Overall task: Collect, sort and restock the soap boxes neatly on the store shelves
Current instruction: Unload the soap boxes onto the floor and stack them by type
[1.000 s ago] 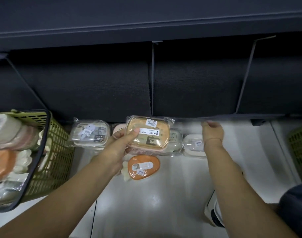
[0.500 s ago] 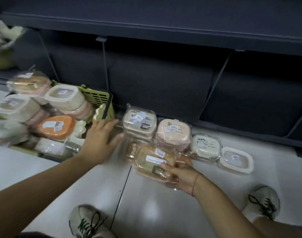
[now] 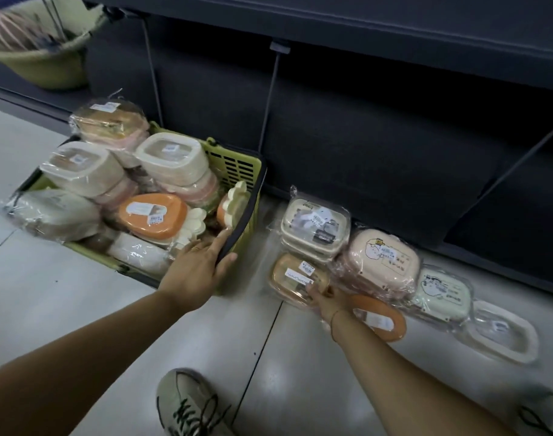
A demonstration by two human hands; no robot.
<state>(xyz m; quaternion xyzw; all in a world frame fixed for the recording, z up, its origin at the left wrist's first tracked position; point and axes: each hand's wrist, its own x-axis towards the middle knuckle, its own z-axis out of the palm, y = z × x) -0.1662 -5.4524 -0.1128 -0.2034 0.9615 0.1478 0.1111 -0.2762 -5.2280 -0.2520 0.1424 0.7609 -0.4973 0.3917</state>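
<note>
A green basket [image 3: 237, 171] on the floor at left is heaped with several wrapped soap boxes, among them an orange oval one [image 3: 152, 217]. My left hand [image 3: 202, 272] grips the basket's dark rim at its near right corner, thumb outside. My right hand [image 3: 328, 298] holds a tan soap box [image 3: 295, 276] low on the floor, in front of a beige stack [image 3: 316, 228]. To the right along the shelf foot lie a pink box [image 3: 382, 262], a pale green box [image 3: 442, 294] and a white box [image 3: 501, 332]. An orange oval box [image 3: 379, 319] lies by my right wrist.
The dark bottom shelf [image 3: 363, 152] with thin wire dividers stands open behind the boxes. Another green basket [image 3: 39, 61] holding wire utensils sits at the top left. My shoes [image 3: 187, 404] rest on the pale tiled floor near the bottom edge.
The tan box went from my left hand into my right and came down to the floor by the beige stack. My left hand reached over and took the basket rim.
</note>
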